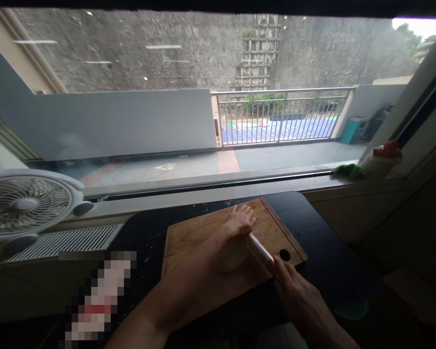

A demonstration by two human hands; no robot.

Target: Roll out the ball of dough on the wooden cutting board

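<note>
"Forearms [174,295]: two?"
"Two. Left hand [241,221]: fingers spread, at far end of one rolling pin [259,248]. Right hand [291,282]: curled over its near end."
"Pin's place?"
"Over one cutting board [269,228], on one table [323,245]."

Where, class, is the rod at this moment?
In the head view, right of centre, the rod slants over the wooden cutting board between the left hand and the right hand, left of the round hole.

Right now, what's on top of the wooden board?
The left hand is spread over the wooden board, with a rod beside it, held by the right hand. Anything under the left palm or forearm is covered, so I can't tell.
</note>
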